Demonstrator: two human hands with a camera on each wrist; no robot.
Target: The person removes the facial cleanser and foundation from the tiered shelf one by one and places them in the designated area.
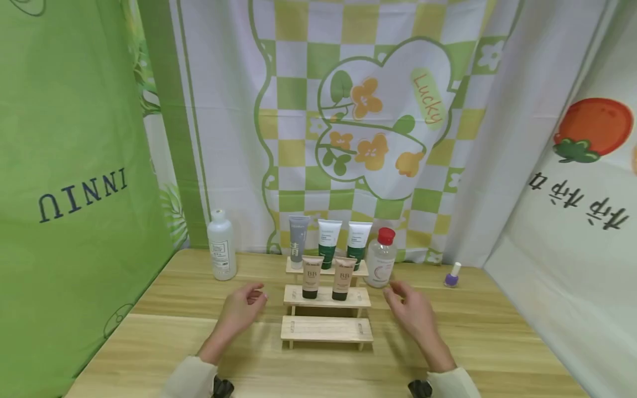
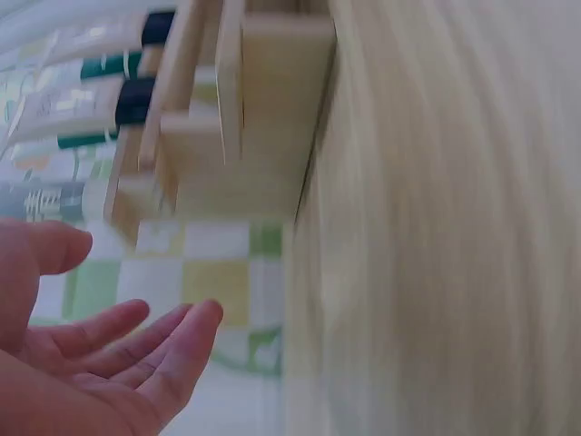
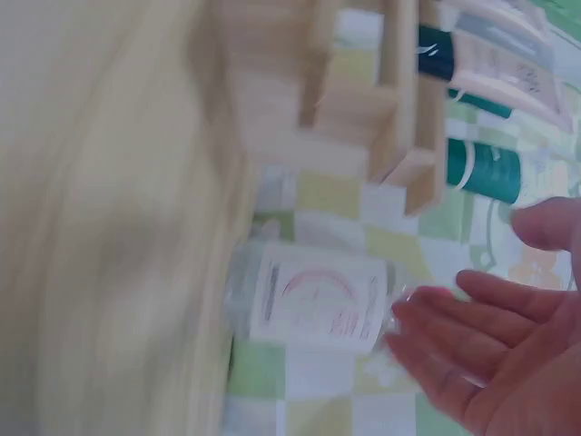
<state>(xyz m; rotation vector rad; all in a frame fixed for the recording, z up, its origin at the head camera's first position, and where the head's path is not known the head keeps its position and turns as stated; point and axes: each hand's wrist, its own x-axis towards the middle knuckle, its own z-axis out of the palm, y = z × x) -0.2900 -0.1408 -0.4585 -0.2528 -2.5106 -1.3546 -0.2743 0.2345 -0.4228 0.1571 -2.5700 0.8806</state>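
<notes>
Head view: taken from above and behind the hands, facing forward and slightly down across the wooden table [image 1: 448, 342] toward the patterned backdrop curtain [image 1: 378, 110]. The whole stepped wooden rack [image 1: 325, 326] is framed at middle distance.

Left wrist view: rolled sideways, held low and close beside the table edge; the rack [image 2: 263, 109] is seen from its left end, with the left hand [image 2: 82, 363] at the lower left corner. Blurred.

Right wrist view: also rolled, close, looking from the right; the rack [image 3: 381, 118] and a clear bottle [image 3: 313, 295] fill the centre.

The rack and the curtain are shared by all three views.
</notes>
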